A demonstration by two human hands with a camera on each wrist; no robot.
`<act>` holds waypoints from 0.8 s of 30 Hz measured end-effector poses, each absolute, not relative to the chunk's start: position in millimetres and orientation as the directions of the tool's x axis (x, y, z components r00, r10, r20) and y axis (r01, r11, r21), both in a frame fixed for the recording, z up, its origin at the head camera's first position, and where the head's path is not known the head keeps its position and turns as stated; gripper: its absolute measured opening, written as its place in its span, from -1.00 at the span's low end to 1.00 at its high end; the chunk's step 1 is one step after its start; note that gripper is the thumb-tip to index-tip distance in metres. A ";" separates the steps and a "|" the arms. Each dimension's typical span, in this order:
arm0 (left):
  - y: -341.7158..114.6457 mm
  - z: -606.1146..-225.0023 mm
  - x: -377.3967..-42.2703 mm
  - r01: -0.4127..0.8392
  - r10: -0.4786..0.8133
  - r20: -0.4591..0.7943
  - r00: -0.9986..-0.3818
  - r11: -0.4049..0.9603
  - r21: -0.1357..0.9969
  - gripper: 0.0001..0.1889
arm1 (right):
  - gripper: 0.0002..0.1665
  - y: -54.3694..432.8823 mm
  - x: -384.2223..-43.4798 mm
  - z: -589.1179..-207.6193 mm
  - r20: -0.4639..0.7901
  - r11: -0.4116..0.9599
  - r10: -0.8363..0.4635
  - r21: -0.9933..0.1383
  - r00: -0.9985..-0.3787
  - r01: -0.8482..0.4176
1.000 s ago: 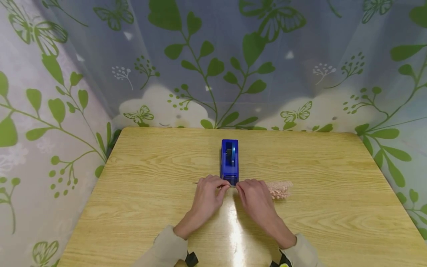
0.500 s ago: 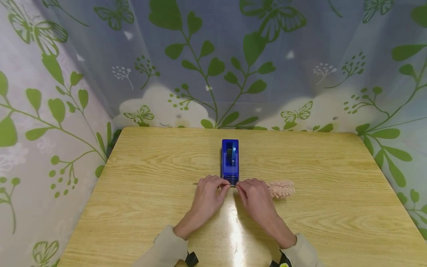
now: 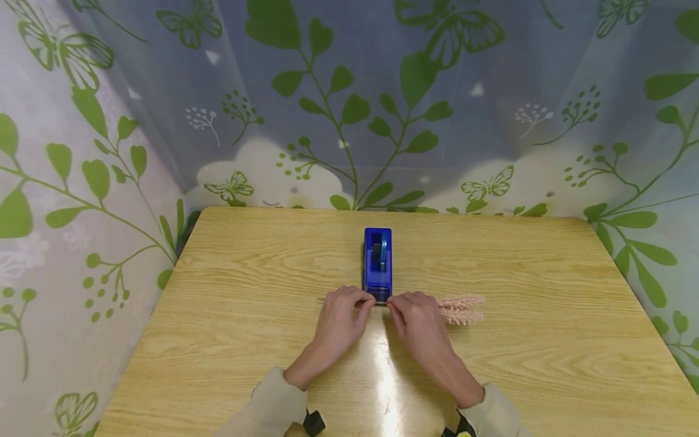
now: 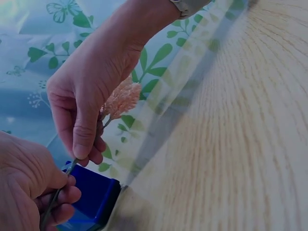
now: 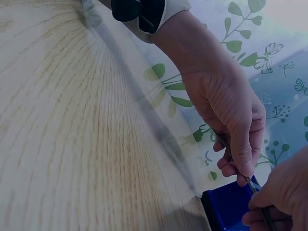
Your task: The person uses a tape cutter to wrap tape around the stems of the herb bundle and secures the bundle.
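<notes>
A blue tape dispenser (image 3: 377,261) stands on the wooden table, its front end at my fingertips. Both hands pinch the thin dark stem (image 4: 54,202) of a pink flower sprig (image 3: 461,309) just in front of it. My left hand (image 3: 343,317) grips the stem's bare side, whose end sticks out to the left. Near the blossoms, my right hand (image 3: 417,321) holds the stem between thumb and fingers. A shiny clear bit, looking like tape (image 4: 70,167), lies on the stem between the hands in the left wrist view. Fingers partly cover the stem.
The wood-grain table (image 3: 246,255) extends around the dispenser and hands. Behind and beside it hangs a curtain (image 3: 371,109) with green leaves and butterflies. Dark straps with black devices (image 3: 313,423) sit at the sleeve cuffs.
The pink blossoms have turned and spread into two tufts, reaching slightly farther right, as the stem rolls between the fingers. Both hands and the dispenser keep nearly the same places.
</notes>
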State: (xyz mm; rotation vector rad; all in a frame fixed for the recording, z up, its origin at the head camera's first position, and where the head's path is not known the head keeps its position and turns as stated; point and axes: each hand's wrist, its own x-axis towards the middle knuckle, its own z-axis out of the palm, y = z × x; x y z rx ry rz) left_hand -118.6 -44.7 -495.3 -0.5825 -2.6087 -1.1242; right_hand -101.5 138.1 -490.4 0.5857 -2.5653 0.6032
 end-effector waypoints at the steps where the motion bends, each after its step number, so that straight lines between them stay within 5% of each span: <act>1: -44.6 -495.9 -118.6 0.452 0.261 0.375 -0.890 0.616 0.645 -0.95 | -0.96 137.7 -101.1 -490.7 0.489 0.822 -0.297 -0.305 -0.820 -0.480; 11: -43.9 -498.7 -120.3 0.456 0.233 0.398 -0.887 0.577 0.678 -0.96 | -0.95 136.0 -98.2 -492.2 0.420 0.873 -0.300 -0.241 -0.856 -0.424; 24: -44.8 -497.5 -121.4 0.460 0.236 0.402 -0.885 0.583 0.670 -0.95 | -0.80 140.2 -104.1 -492.2 0.551 0.831 -0.312 -0.236 -0.774 -0.503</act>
